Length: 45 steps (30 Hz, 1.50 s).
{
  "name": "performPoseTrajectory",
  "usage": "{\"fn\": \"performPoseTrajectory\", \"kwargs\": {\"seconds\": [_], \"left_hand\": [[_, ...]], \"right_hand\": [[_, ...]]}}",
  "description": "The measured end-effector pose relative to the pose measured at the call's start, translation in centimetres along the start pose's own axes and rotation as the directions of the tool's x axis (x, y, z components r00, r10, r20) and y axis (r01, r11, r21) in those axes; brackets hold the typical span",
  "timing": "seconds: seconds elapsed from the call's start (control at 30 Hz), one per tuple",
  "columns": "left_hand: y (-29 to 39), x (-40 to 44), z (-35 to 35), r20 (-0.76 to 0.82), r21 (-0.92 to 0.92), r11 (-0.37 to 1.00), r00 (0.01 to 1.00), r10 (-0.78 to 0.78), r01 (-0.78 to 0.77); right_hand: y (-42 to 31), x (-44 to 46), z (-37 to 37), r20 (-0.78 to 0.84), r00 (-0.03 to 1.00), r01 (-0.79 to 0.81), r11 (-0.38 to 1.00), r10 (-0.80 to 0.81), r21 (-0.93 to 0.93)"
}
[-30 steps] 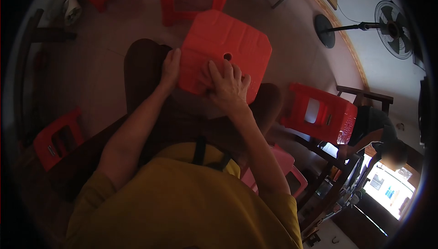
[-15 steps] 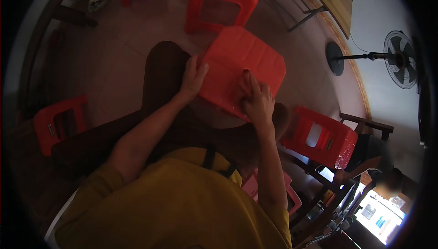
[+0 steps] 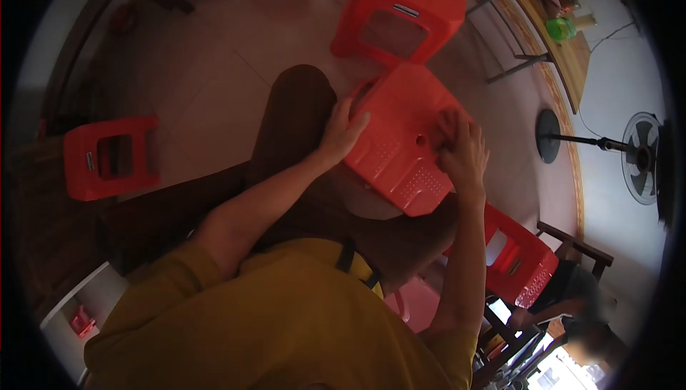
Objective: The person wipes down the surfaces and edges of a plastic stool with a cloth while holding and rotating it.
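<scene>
A red plastic stool is in front of my knees, its seat facing up, with a round hole in the middle and dotted patches near my side. My left hand grips the seat's left edge, thumb on top and fingers along the side. Over the right part of the seat is my right hand, its fingers bent and pressed together against the surface, right of the hole. A dark reddish patch shows beside those fingers; whether it is a held thing, a shadow or a reflection is unclear.
Another red stool stands just beyond. More red stools are at the left and right. A standing fan and a wooden table line the right wall. At lower right is another person near a bright screen.
The view has shifted, so the surroundings appear further down and mostly to the right. The held stool has turned, bringing dotted patches into sight. My right hand has moved from the hole toward the right edge.
</scene>
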State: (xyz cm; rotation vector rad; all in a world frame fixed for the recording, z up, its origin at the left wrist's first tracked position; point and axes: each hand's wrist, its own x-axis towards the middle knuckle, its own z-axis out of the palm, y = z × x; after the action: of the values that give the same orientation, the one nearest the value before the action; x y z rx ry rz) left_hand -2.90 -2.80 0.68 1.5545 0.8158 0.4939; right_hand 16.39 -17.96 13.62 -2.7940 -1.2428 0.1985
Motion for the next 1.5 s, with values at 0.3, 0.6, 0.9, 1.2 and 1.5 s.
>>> {"fn": "performPoseTrajectory", "kwargs": {"seconds": [0.3, 0.6, 0.9, 1.2, 1.5], "left_hand": [[-1.2, 0.5, 0.5, 0.013, 0.014, 0.998, 0.998, -0.064, 0.064], [-1.0, 0.4, 0.6, -0.059, 0.046, 0.998, 0.997, -0.042, 0.045], [-1.2, 0.6, 0.7, -0.060, 0.057, 0.998, 0.998, -0.035, 0.038], [-0.9, 0.5, 0.8, -0.065, 0.063, 0.997, 0.997, -0.043, 0.047], [-1.2, 0.6, 0.6, -0.061, 0.037, 0.999, 0.997, -0.037, 0.040]], "right_hand": [[-0.4, 7.5, -0.7, 0.063, 0.998, 0.029, 0.990, -0.020, -0.137], [-1.6, 8.3, -0.6, 0.296, 0.953, 0.034, 0.949, 0.064, -0.314], [-2.5, 6.8, -0.5, 0.379, 0.925, 0.099, 0.961, 0.006, -0.257], [-3.0, 2.8, 0.5, 0.375, 0.921, 0.194, 0.959, -0.105, -0.209], [-6.9, 3.4, 1.1, 0.294, 0.909, 0.314, 0.949, -0.296, -0.015]]}}
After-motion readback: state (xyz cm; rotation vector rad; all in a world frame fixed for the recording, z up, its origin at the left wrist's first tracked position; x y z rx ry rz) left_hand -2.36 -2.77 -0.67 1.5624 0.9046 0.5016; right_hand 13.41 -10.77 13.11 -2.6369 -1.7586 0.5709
